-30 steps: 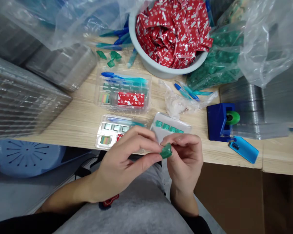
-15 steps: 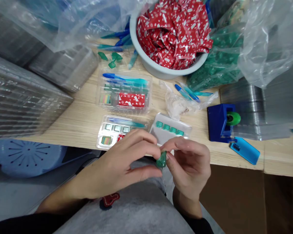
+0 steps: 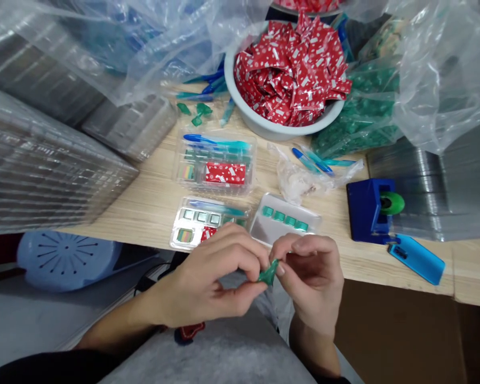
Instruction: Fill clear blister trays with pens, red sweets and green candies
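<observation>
A small green wrapped piece (image 3: 268, 273) is pinched between my left hand (image 3: 216, 277) and my right hand (image 3: 314, 277), just in front of the table edge. Behind my left hand lies an open clear tray (image 3: 177, 218) with a blue pen, silvery-green squares, striped strips and a red packet partly hidden by my fingers. Beyond my right hand a pale lid (image 3: 260, 226) bears several green squares (image 3: 290, 221). Farther back is a filled clear tray (image 3: 251, 181) with a pen and a red patterned packet (image 3: 225, 173).
A grey bowl (image 3: 260, 125) of red packets stands at the back, beside a bag of green pieces (image 3: 356, 117). Stacked clear trays (image 3: 44, 170) rise on the left. A blue tape dispenser (image 3: 362, 210) and a blue phone-shaped object (image 3: 418, 258) are on the right. Loose pens (image 3: 312, 160) lie mid-table.
The view has shifted, so the table things appear slightly lower and to the right. My left thumb has closed onto the green piece, which now looks stretched and tilted between both hands.
</observation>
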`<state>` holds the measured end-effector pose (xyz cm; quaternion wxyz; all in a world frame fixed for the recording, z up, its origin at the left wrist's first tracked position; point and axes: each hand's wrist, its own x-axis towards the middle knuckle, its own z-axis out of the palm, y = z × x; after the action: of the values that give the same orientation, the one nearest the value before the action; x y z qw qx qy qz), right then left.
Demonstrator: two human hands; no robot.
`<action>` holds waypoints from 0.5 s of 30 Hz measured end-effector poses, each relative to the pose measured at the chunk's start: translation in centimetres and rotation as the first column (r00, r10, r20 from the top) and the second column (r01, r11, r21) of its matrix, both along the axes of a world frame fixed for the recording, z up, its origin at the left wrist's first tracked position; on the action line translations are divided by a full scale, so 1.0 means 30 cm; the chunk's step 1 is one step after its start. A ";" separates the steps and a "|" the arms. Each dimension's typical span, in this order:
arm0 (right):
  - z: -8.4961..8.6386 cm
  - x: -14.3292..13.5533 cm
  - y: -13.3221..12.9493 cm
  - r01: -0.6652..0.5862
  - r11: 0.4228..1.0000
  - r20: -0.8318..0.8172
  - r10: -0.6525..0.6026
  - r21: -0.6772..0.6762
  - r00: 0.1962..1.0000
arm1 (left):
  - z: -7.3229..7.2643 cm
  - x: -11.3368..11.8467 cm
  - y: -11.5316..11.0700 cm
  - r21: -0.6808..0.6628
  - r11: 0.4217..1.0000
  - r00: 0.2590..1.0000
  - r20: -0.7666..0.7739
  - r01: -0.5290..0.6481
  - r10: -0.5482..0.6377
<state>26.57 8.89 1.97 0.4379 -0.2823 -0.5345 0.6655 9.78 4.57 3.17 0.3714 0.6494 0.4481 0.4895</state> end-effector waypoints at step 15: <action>0.006 -0.023 -0.011 -0.119 0.951 -0.168 0.073 -0.284 0.983 | -0.031 -0.006 -0.031 -0.292 0.908 0.738 0.674 0.300 -0.027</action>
<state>25.88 8.58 2.15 0.3986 -0.2648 -0.4074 0.7778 9.61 3.65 2.23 0.6658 0.3882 0.3153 0.5537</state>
